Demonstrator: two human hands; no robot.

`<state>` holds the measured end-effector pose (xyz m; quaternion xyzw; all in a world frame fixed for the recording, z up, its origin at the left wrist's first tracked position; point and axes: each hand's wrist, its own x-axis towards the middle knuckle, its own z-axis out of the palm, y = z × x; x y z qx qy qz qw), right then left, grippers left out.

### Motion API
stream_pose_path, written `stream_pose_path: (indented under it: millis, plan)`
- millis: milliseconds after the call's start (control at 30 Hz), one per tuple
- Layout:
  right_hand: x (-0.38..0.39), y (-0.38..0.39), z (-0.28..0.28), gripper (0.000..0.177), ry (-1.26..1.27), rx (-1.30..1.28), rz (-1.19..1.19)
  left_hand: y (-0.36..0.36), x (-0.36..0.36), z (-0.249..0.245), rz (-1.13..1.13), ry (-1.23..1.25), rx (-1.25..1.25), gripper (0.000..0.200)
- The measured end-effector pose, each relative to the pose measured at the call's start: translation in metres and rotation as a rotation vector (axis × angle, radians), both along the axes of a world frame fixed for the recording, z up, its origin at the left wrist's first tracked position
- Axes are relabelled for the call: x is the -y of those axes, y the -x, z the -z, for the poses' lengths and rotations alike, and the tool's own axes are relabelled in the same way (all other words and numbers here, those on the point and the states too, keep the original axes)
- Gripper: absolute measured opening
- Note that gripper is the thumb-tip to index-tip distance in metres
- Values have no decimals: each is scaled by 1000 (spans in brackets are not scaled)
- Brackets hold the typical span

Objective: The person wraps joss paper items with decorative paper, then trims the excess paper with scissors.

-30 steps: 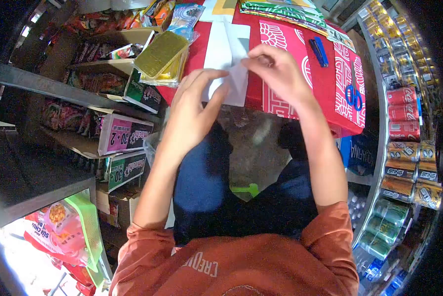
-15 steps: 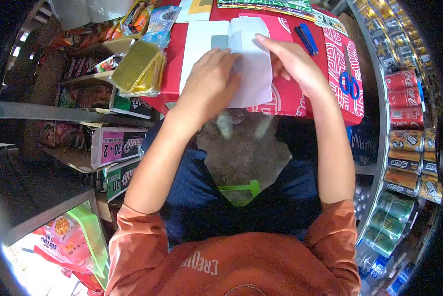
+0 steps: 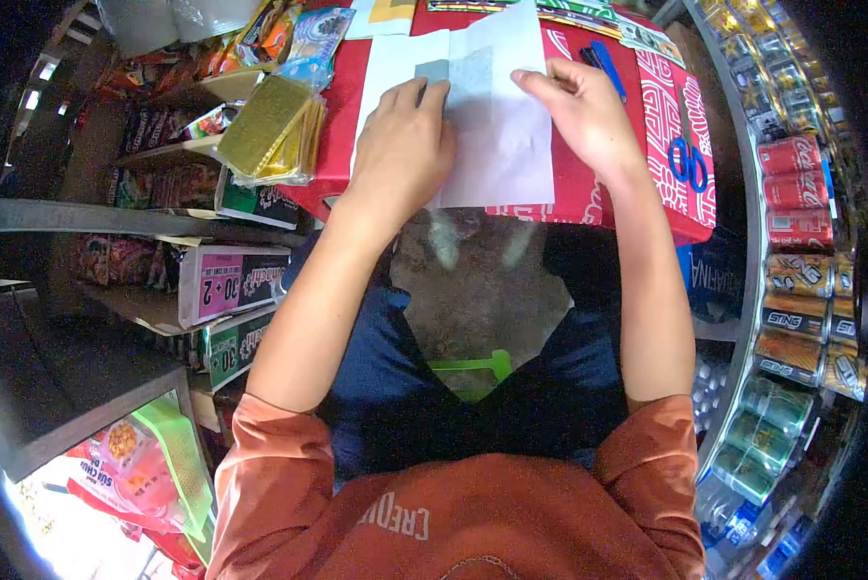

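Note:
A white sheet of paper [image 3: 501, 145] lies on the red-covered table, creased down its middle, with its right part lifted a little. A small grey square [image 3: 433, 71] shows on its left part. My left hand [image 3: 402, 140] rests palm down on the left part, fingers stretched out and a little bent, holding nothing. At the paper's right edge my right hand [image 3: 588, 111] pinches it between thumb and curled fingers. Left of the paper sits a plastic-wrapped stack of gold sheets [image 3: 267, 128].
Blue-handled scissors [image 3: 687, 162] and a dark blue stapler-like object [image 3: 606, 70] lie on the red patterned cloth [image 3: 579, 193] to the right. Printed papers [image 3: 574, 10] are at the back. Shelves of packets [image 3: 153, 188] stand left, drink cans [image 3: 792, 193] right.
The right part of the paper has swung outward to the right and now spreads wider. My right hand has closed on its edge; my left hand has shifted slightly left.

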<state>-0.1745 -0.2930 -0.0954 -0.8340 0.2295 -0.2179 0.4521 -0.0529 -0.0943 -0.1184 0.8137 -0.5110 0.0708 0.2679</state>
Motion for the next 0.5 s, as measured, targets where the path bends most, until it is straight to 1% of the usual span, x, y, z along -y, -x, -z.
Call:
stream_pose_path:
  millis: [100, 200, 233, 267, 367, 400, 500]
  plan:
    - [4, 9, -12, 33, -52, 106, -17, -2, -1, -1, -9, 5, 4, 48]
    - [0, 21, -38, 34, -165, 129, -20, -5, -1, 2, 23, 33, -36, 48]
    - [1, 25, -44, 36, -193, 144, -25, -6, -1, 0, 71, 66, -92, 48]
    - [3, 31, -54, 39, -234, 101, -30, -7, -1, -2, 119, 98, -150, 48]
    - [25, 47, -58, 38, -247, 120, 10, -5, 3, -13, 230, 164, -332, 48]
    - [27, 53, -65, 39, -227, 26, 60, -4, 6, -15, 264, 181, -394, 48]
    - [55, 71, -50, 42, -200, -210, 65, -4, 17, -13, 274, 183, -507, 50]
